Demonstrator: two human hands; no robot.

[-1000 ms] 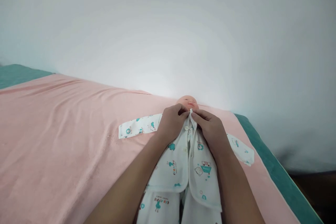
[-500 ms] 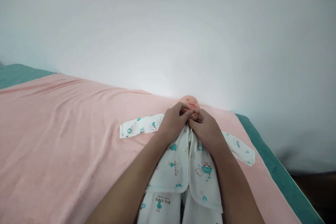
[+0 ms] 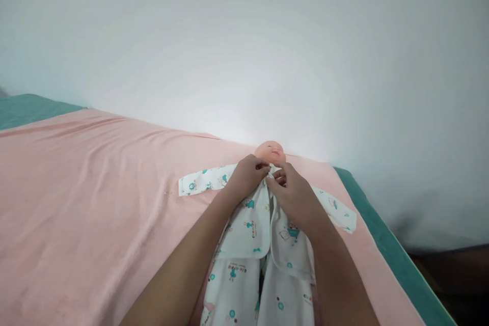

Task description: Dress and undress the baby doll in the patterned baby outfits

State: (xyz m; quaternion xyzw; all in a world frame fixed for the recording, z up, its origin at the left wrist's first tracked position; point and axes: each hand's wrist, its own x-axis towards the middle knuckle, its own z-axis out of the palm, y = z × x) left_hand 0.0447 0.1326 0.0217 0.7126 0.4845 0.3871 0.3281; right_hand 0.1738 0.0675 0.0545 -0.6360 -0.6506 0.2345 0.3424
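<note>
A baby doll (image 3: 270, 150) lies on its back, its head toward the wall. It wears a white printed baby jacket (image 3: 244, 232), with both sleeves spread out to the sides, and matching printed trousers (image 3: 233, 293). Just below the doll's chin, my left hand (image 3: 248, 175) pinches the left front edge of the jacket near the collar. My right hand (image 3: 292, 191) pinches the other front edge beside it, fingers curled. Lower down, the two jacket fronts hang apart with a narrow gap. Whatever fastener is between my fingertips is too small to make out.
A pink blanket (image 3: 87, 204) with soft folds lies under the doll. Green cloth (image 3: 382, 224) shows along the right edge and at the far left. Behind the doll rises a pale wall (image 3: 244, 51). A dark area (image 3: 454, 275) lies beyond the right edge.
Both hands have come slightly down from the doll's chin to the jacket's collar, and the fingertips have drawn a little apart. More of the doll's head shows. The view has shifted slightly.
</note>
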